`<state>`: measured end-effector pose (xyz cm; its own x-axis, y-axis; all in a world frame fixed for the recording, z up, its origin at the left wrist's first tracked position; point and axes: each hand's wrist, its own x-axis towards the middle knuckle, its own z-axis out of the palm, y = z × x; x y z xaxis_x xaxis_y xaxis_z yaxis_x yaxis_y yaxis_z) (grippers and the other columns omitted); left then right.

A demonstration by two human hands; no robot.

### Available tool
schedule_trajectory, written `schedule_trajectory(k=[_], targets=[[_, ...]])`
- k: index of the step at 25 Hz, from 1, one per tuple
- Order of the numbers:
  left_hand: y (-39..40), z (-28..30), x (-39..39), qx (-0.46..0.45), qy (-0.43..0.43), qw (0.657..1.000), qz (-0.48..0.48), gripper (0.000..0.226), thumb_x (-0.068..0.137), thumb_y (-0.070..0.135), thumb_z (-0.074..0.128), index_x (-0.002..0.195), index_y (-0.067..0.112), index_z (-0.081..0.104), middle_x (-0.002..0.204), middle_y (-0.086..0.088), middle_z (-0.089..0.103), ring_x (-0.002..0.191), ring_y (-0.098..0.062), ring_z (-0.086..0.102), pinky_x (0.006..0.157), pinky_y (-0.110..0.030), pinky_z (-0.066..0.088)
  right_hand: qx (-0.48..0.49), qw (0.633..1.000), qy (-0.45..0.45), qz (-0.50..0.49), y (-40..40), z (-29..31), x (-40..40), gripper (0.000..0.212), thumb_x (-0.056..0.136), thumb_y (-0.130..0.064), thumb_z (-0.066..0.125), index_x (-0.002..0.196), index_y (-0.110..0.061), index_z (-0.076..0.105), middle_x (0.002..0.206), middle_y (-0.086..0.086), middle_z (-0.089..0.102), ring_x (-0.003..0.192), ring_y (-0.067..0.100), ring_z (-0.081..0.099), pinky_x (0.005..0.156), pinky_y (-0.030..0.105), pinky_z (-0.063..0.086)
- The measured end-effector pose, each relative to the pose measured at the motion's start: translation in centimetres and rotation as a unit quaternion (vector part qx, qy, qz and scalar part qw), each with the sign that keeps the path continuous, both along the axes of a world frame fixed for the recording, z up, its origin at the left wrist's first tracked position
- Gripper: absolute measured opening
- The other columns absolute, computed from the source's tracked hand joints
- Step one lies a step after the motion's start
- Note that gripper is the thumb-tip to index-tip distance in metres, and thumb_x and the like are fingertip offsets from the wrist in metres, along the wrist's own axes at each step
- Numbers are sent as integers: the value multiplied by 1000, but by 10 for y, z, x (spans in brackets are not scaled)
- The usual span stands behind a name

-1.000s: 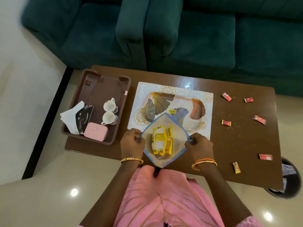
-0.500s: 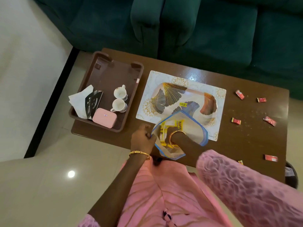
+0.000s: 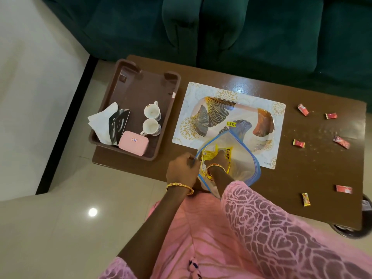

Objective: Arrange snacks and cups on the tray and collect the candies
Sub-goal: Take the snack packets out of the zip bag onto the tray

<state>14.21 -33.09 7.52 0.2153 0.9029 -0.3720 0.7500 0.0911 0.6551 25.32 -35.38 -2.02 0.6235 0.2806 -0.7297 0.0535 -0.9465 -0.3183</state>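
Note:
A clear zip bag (image 3: 241,164) with a blue rim lies open at the table's front edge, partly over the leaf-patterned tray (image 3: 217,109). My left hand (image 3: 182,171) pinches the bag's left rim. My right hand (image 3: 220,160) is inside the bag, on the yellow snack packets (image 3: 228,154); the plastic blurs whether its fingers grip them. Two white cups (image 3: 151,118) stand in the brown bin (image 3: 141,85). Several red and yellow candies lie scattered on the right of the table, such as one candy (image 3: 298,143).
The brown bin also holds white napkins (image 3: 100,121), a black-and-white card (image 3: 117,125) and a pink box (image 3: 133,142). A white placemat (image 3: 278,109) lies under the tray. A green sofa (image 3: 261,33) stands behind the brown table (image 3: 318,168). A dark bin (image 3: 354,232) sits at the table's front right corner.
My right hand let go of the bag's right rim and went inside the bag onto the snack packets. My left hand still holds the left rim. The camera shifted.

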Motion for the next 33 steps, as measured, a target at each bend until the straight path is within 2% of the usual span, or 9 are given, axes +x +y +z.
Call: schedule_trajectory(k=[3,7,10,13,17,23,28,30,33], targets=[[1,2,-1,-44,-14,999,22,13,79,25,58,71,19,65,43,0,63,39,-7,55,45,-19,47,2,1000,9,10,1,12,-5,37,81,-7,63,117,-3,55,117,20,64,109,35,59,91,40,49],[2,6,1,-154,-70,981,98,22,81,22,53,62,15,62,41,-7,62,35,-24,61,42,-30,54,5,990,-69,119,1,69,0,22,85,-8,54,103,-4,66,112,20,66,108,37,59,86,37,48],[7,11,4,-269,-85,950,132,23,85,19,51,65,13,60,52,-15,67,42,-29,65,44,-25,50,52,974,-137,172,-26,131,10,26,82,-11,56,103,-20,69,109,14,69,104,36,59,83,37,48],[15,18,9,-427,-117,882,162,14,92,18,49,83,7,53,43,-11,65,35,-22,62,33,-17,43,175,919,-266,233,-58,181,20,22,78,-12,61,91,-24,73,96,6,73,94,33,62,81,41,45],[24,25,11,-509,-111,844,127,20,95,18,44,89,0,52,44,-9,66,38,-17,64,33,-16,47,377,807,-388,237,-78,199,44,14,74,-12,64,72,-21,74,101,3,70,101,20,53,90,40,34],[24,32,18,-544,-146,811,161,28,95,12,29,89,-1,54,61,-17,69,57,-28,66,72,-44,52,478,786,-307,245,-79,174,37,22,75,13,63,70,-5,75,118,28,57,105,38,62,78,26,54],[1,40,30,-526,-232,767,285,46,100,26,24,124,0,54,128,-17,55,124,-33,49,90,-44,42,521,779,-249,244,-97,170,22,26,66,17,53,57,-2,68,120,16,57,106,30,63,75,26,53],[-8,28,36,-463,-176,796,349,40,101,15,28,133,-4,41,142,-19,44,131,-33,42,88,-33,45,539,794,-201,197,-100,175,24,24,66,11,46,58,-2,64,113,9,63,108,26,64,76,22,52],[-20,27,43,-340,-112,857,370,38,95,12,46,130,-2,45,137,-19,50,128,-32,47,96,-31,44,511,859,-31,9,-92,180,40,22,76,-2,51,94,-13,59,114,4,63,107,17,62,63,19,51]])
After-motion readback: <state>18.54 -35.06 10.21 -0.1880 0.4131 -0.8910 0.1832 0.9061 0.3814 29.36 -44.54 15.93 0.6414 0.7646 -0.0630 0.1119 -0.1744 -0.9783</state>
